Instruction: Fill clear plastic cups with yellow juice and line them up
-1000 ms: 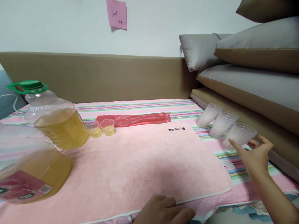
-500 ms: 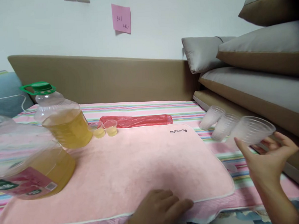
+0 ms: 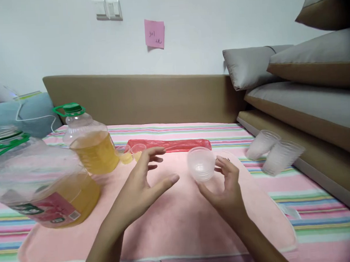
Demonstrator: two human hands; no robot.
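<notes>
My right hand point(image 3: 225, 186) grips a clear plastic cup point(image 3: 201, 164), or a stack of them, above the middle of the pink mat point(image 3: 173, 235). The cup is tilted, its mouth partly facing away from me. To its left my left hand point(image 3: 142, 184) is raised with fingers apart and holds nothing. Two small clear cups with yellow liquid stand behind my left hand; the left small cup point(image 3: 126, 158) shows better than the right small cup point(image 3: 137, 154), which is partly covered by my fingers.
Two stacks of clear cups, a farther stack point(image 3: 262, 144) and a nearer stack point(image 3: 282, 158), lie at right. At left stand a capped juice jug point(image 3: 94, 150) and a nearer jug point(image 3: 79, 201). A red plastic bag point(image 3: 175, 145) lies behind the mat; cushions point(image 3: 307, 98) are piled right.
My right hand has brought the cup from the right side to the middle. My left hand has risen from the mat's front edge and opened. The view has shifted slightly.
</notes>
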